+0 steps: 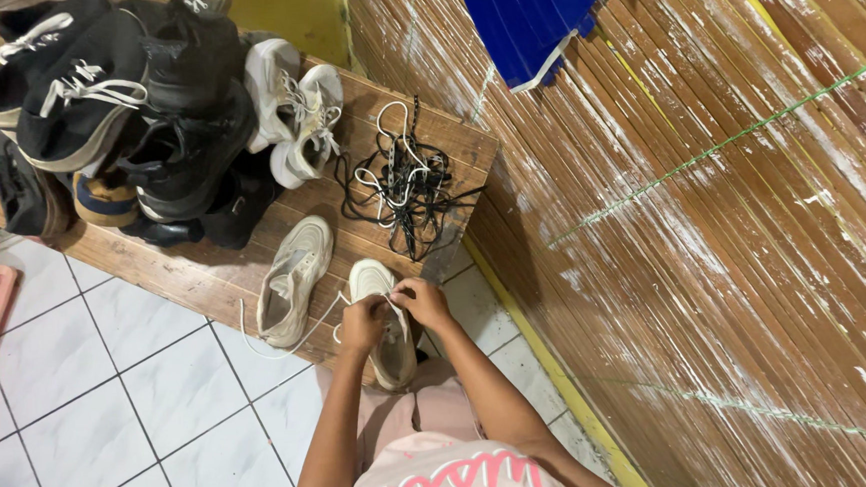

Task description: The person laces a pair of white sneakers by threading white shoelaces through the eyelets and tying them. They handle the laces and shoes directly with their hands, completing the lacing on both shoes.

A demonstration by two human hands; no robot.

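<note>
Head view | cream sneaker (390, 326) | worn, pale laces, toe pointing away

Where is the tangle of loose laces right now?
In the head view, the tangle of laces lies on the wooden bench near its right end, beside the slatted wall, beyond both hands.

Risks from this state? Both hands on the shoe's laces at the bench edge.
1. The shoe overhangs the bench edge, propped by the left hand and right hand; a hard pull on the lace may tip it off.
2. The second shoe trails a loose lace over the edge; it could snag and drag.
3. The lace pile sits close and might tangle.
</note>
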